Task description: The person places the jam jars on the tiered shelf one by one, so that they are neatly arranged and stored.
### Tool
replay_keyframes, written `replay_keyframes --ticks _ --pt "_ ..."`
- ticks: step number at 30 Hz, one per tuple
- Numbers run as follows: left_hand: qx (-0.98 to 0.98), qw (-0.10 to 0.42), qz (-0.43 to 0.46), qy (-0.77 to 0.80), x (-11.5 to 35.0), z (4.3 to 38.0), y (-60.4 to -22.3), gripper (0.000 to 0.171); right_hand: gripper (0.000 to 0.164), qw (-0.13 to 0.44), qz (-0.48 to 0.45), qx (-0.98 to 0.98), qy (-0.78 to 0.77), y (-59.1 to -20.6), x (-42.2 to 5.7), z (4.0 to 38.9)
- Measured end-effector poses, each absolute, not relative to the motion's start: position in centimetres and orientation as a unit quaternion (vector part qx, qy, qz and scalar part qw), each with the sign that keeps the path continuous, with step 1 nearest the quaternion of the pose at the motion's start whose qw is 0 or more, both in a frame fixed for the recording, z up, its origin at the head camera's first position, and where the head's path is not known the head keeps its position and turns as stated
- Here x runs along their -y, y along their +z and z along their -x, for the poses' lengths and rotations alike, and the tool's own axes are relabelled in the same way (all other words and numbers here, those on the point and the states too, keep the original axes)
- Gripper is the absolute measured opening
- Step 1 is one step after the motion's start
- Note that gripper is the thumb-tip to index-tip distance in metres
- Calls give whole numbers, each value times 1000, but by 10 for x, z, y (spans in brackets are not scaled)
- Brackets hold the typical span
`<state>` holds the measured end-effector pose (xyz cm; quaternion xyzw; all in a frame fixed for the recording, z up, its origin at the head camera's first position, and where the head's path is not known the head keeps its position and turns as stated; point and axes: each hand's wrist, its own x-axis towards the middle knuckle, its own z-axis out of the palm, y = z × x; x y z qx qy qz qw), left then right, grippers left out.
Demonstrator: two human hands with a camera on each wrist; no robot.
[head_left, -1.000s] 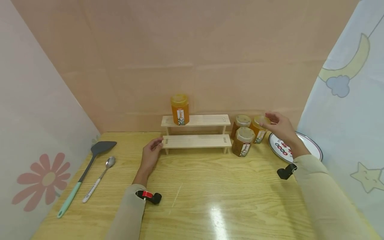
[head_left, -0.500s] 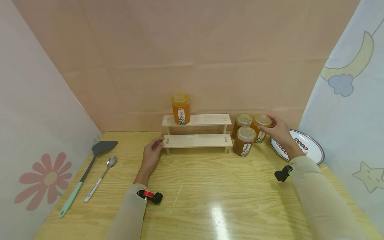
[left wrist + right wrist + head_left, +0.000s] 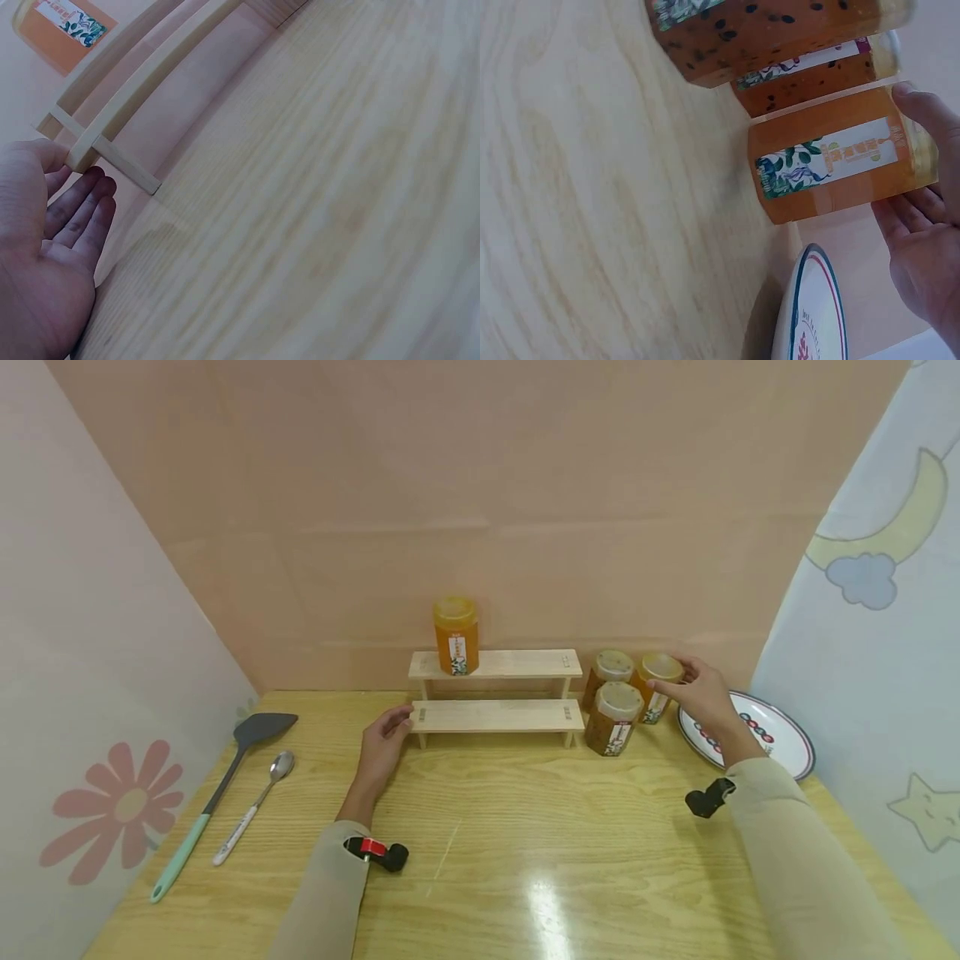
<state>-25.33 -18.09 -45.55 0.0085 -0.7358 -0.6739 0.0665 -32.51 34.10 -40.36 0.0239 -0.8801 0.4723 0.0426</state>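
In the head view a two-tier wooden display rack (image 3: 495,717) stands against the back wall. My left hand (image 3: 381,747) pinches the left end of its lower board, thumb over the top and fingers beneath in the left wrist view. An orange jam jar (image 3: 456,647) sits at the left of the upper board. Right of the rack, my right hand (image 3: 705,700) grips another orange jam jar (image 3: 829,154) by its yellowish lid, thumb on one side and fingers on the other. Two darker jars with black seeds, a front jar (image 3: 613,727) and a rear jar (image 3: 606,675), stand close beside it.
A white oval plate (image 3: 783,737) with a dark rim lies behind my right wrist. On the table's left lie a spatula (image 3: 258,728) with a mint handle and a metal spoon (image 3: 246,827). Fabric walls (image 3: 480,510) enclose the back and both sides.
My right hand has come in to the orange jar, and its fingers have closed round the lid. The left hand keeps its place at the rack. The head view has shifted slightly.
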Motion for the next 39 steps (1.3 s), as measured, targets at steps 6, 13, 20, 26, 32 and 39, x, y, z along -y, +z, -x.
replay_keyframes --ticks 6,13,20,26,32,39 --pt "734 64 -7 -676 181 255 -457 36 84 52 -24 882 468 -398 -342 318" --pt "737 63 -11 -673 180 253 -457 37 82 63 -29 889 452 -391 -349 314" --pt "740 59 -11 -670 180 250 -455 37 78 82 -28 889 450 -375 -347 311" --pt "742 59 -5 -668 180 252 -454 37 80 102 -10 887 450 -349 -340 307" --pt "740 60 1 -670 180 251 -452 37 75 133 -4 875 466 -325 -332 304" --pt "742 62 -2 -668 180 251 -453 37 72 141 -12 869 474 -309 -321 302"
